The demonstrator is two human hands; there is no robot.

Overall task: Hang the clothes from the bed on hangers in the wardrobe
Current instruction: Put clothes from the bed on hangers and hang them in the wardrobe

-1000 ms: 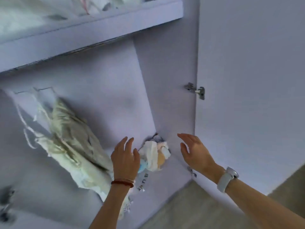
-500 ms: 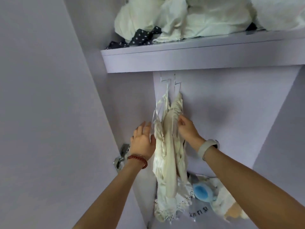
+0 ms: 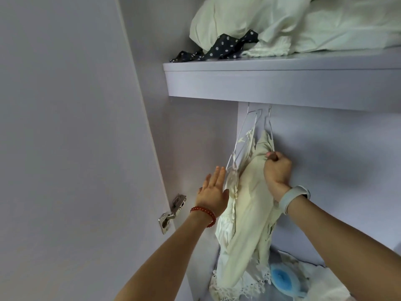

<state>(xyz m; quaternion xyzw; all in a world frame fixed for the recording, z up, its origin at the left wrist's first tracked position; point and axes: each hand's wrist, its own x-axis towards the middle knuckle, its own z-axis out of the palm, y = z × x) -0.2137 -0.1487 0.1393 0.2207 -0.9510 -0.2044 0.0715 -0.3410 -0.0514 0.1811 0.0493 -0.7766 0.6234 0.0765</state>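
Adjustment of garments already hung in the wardrobe. The right hand (image 3: 277,170) is curled, its fingers pinching the shoulder of the cream garment (image 3: 249,213) where it meets the thin wire hanger (image 3: 269,127). The left hand (image 3: 213,195) is spread flat with straight fingers, its edge against the lace-trimmed white garment (image 3: 224,231) that hangs just beside, on a second hanger (image 3: 240,144). Both hanger hooks disappear behind the front edge of the shelf (image 3: 282,83) (the rail itself is hidden).

The step in hand appears to be seating the cream garment squarely on its hanger. The next move probably calls for a release of the cloth without dragging the shoulder off the wire, and then a return to the bed, which is out of view, for any further clothes.

The wardrobe interior is pale lilac, with its open door (image 3: 65,148) at left carrying a metal hinge (image 3: 171,213). On the shelf lie bundled white bedding (image 3: 282,25) and a dark polka-dot cloth (image 3: 217,48). On the wardrobe floor below lie crumpled white items and a blue round object (image 3: 282,278) (identity unclear).
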